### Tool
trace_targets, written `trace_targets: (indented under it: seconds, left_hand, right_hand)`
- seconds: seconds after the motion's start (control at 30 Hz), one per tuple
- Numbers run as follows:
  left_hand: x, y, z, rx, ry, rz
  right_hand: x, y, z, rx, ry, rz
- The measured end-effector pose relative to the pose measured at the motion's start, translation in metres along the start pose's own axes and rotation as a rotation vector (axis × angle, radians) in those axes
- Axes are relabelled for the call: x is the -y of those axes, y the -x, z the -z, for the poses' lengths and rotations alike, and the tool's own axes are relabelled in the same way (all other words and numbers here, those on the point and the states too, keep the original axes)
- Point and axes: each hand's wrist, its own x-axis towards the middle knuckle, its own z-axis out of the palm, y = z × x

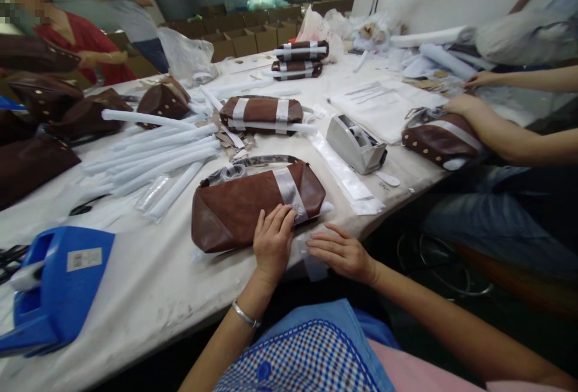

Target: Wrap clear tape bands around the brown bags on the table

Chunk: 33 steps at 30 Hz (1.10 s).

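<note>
A brown handbag lies on its side in front of me, its patterned handle toward the far side. One shiny whitish strip wraps over the bag's right part. My left hand rests on the bag's near face, fingertips at the strip's lower end; its fingers lie flat, gripping nothing. At the table edge, just right of the bag, is my right hand, with fingers stretched out. A clear film piece hangs below its fingertips; whether they touch it I cannot tell.
Beyond the bag stand a grey tape dispenser and flat white strips. White rolled tubes are piled left, behind a blue dispenser. A wrapped brown bag lies farther back. At right, a co-worker's hand rests on another bag.
</note>
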Motion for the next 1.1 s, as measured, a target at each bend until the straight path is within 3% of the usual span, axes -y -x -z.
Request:
trace_targets:
  seconds: [0.3, 0.53, 0.83, 1.1]
  left_hand:
    - [-0.003, -0.001, 0.0, -0.009, -0.024, 0.001]
    - [-0.004, 0.001, -0.004, -0.006, -0.096, 0.0]
    - [-0.004, 0.003, -0.004, -0.071, -0.06, -0.023]
    - [0.003, 0.006, 0.001, -0.108, 0.03, -0.077]
  right_hand:
    - [0.006, -0.025, 0.017, -0.019, -0.086, 0.047]
    - [-0.022, -0.066, 0.03, -0.023, -0.104, 0.022]
    - [-0.051, -0.09, 0.022, 0.055, -0.134, -0.084]
    - [-0.057, -0.088, 0.011, 0.005, -0.13, -0.172]
